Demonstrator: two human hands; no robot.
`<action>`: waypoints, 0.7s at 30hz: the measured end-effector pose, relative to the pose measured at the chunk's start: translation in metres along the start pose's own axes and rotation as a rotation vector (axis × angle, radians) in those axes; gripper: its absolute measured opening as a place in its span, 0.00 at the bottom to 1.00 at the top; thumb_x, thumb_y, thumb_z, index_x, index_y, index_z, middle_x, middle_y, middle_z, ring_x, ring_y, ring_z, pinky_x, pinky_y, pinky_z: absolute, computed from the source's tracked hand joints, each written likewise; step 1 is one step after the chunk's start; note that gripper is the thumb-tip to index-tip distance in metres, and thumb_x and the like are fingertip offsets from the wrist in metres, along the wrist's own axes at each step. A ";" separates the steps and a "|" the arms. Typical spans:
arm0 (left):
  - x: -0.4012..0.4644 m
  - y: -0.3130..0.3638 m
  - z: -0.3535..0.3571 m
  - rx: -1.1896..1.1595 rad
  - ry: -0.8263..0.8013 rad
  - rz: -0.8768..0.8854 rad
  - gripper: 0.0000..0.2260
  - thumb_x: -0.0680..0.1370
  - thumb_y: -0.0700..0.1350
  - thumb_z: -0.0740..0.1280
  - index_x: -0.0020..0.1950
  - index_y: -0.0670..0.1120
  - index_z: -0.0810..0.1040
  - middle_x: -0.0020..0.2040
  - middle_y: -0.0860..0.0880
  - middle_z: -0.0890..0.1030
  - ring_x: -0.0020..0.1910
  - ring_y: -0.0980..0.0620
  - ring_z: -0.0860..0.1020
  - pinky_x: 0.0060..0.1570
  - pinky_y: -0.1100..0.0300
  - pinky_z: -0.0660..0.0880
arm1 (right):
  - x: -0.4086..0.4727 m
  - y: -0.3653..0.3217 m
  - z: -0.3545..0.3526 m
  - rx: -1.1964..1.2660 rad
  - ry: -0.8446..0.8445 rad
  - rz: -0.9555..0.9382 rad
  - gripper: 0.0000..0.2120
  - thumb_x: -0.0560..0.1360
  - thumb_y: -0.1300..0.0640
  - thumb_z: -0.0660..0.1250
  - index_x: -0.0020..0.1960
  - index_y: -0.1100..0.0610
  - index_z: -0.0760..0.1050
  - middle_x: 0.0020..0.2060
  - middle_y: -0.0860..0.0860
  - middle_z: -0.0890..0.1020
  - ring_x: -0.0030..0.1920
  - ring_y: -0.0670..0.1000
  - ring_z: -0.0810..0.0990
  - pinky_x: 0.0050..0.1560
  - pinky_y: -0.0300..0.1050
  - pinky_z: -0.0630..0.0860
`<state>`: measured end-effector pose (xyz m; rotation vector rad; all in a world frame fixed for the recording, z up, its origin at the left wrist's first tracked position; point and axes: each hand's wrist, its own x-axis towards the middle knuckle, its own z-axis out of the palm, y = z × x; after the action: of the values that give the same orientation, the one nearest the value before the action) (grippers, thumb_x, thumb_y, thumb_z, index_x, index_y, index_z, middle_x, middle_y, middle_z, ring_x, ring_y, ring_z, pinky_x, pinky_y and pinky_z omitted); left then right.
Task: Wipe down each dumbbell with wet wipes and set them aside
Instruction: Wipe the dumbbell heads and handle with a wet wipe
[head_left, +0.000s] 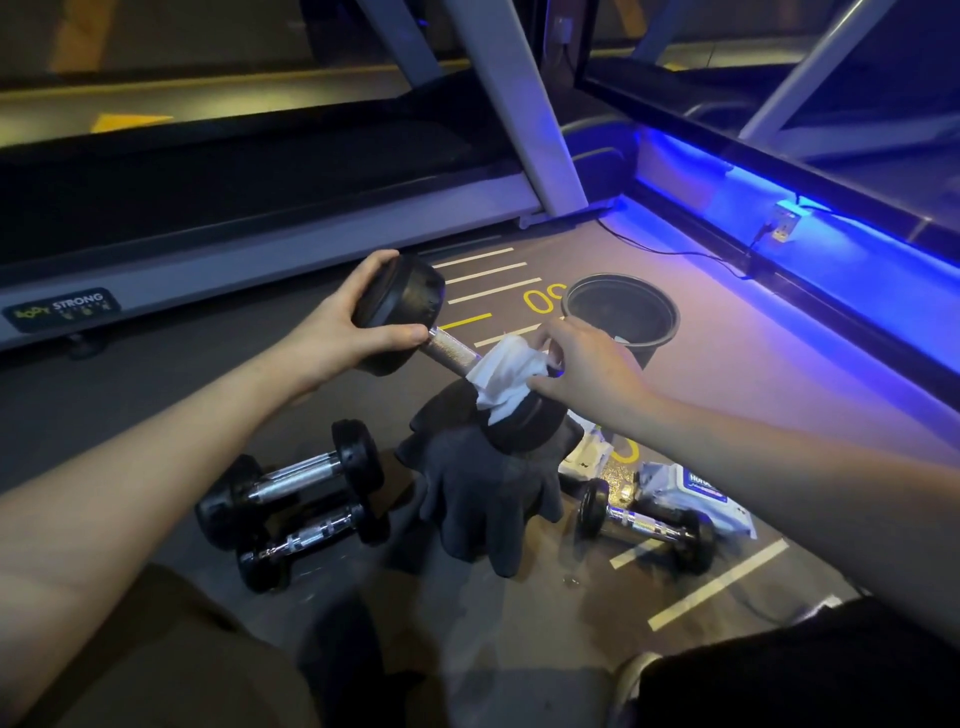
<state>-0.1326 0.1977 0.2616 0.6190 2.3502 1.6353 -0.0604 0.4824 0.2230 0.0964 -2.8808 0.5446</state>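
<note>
The left hand (358, 325) curls its fingers over the top of one black head and its thumb along the underside, clamping the upper end of the held dumbbell (451, 349) left of the frame's centre. The right hand (582, 364) pinches a crumpled white wet wipe (501, 376) between thumb and fingers and presses it where the knurled metal handle meets the lower head. The dumbbell slants from upper left down to lower right, its lower head resting on a dark grey glove (483, 488) that lies with its fingers pointing toward the bottom of the frame.

To the lower left of the glove, two smaller dumbbells (291, 499) lie side by side on the floor (130, 405), touching or nearly so. To the lower right, a third small dumbbell (647, 525) lies just beside a white pack of wipes (696, 493). A black bucket (621, 317) stands above the right hand, right of centre. A treadmill frame (260, 249) crosses the upper left, and a blue light strip (779, 223) glows along the upper right.
</note>
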 end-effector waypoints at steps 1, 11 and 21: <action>0.000 0.000 0.000 -0.003 0.000 -0.001 0.41 0.61 0.60 0.79 0.72 0.66 0.68 0.67 0.56 0.78 0.63 0.56 0.79 0.62 0.55 0.75 | 0.000 0.000 -0.001 0.005 0.002 -0.001 0.15 0.71 0.50 0.73 0.56 0.49 0.74 0.44 0.42 0.71 0.45 0.46 0.74 0.42 0.44 0.69; -0.002 0.000 0.001 -0.013 -0.001 -0.006 0.40 0.61 0.60 0.78 0.72 0.65 0.68 0.67 0.55 0.77 0.62 0.55 0.78 0.58 0.56 0.75 | -0.002 0.004 -0.019 0.052 0.093 -0.016 0.08 0.73 0.58 0.69 0.52 0.51 0.77 0.41 0.45 0.74 0.43 0.49 0.74 0.40 0.45 0.68; -0.001 -0.001 0.000 0.012 0.009 -0.012 0.39 0.61 0.61 0.79 0.70 0.68 0.68 0.67 0.55 0.77 0.65 0.52 0.77 0.65 0.48 0.74 | -0.006 0.028 -0.036 0.228 0.161 0.130 0.08 0.71 0.60 0.66 0.48 0.51 0.79 0.45 0.52 0.77 0.46 0.53 0.77 0.47 0.49 0.73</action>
<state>-0.1322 0.1966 0.2602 0.5991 2.3670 1.6238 -0.0506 0.5222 0.2443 -0.0964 -2.6719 0.8628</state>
